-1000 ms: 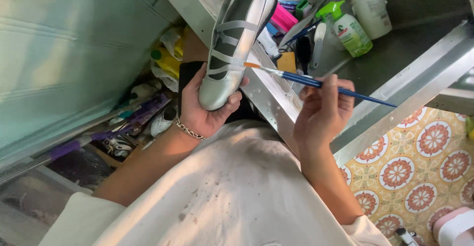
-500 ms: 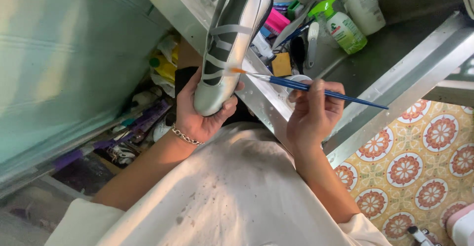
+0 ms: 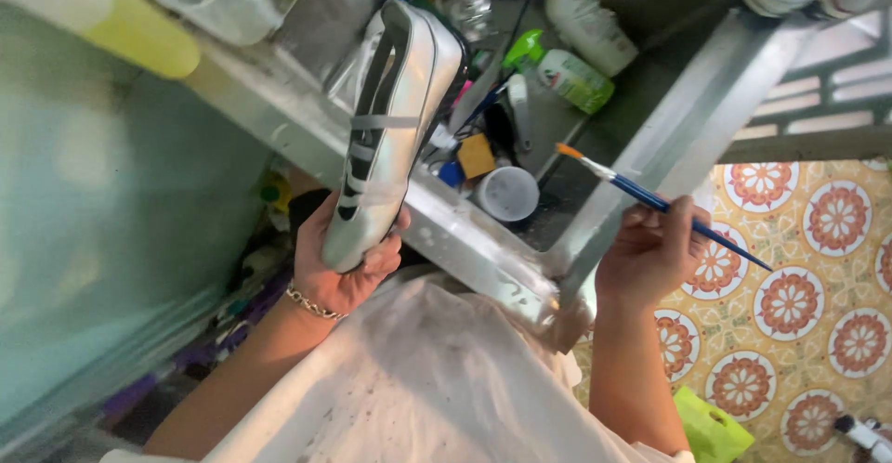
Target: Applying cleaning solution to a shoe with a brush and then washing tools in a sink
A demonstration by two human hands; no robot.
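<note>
Metal tray [image 3: 650, 138]: green-white bottle [image 3: 574, 79]; left hand [image 3: 348, 268] grips shoe [image 3: 390, 129].

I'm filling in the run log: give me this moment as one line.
left hand: holds silver shoe by heel | right hand: holds blue paintbrush, tip clear of shoe | below: metal tray with bottles

Upper middle of the frame: green bottle [image 3: 570, 78] with white label, lying down. Just above: white bottle [image 3: 587, 25], tilted. Bottom right: bright green bag [image 3: 711, 426] on the tiled floor.
</note>
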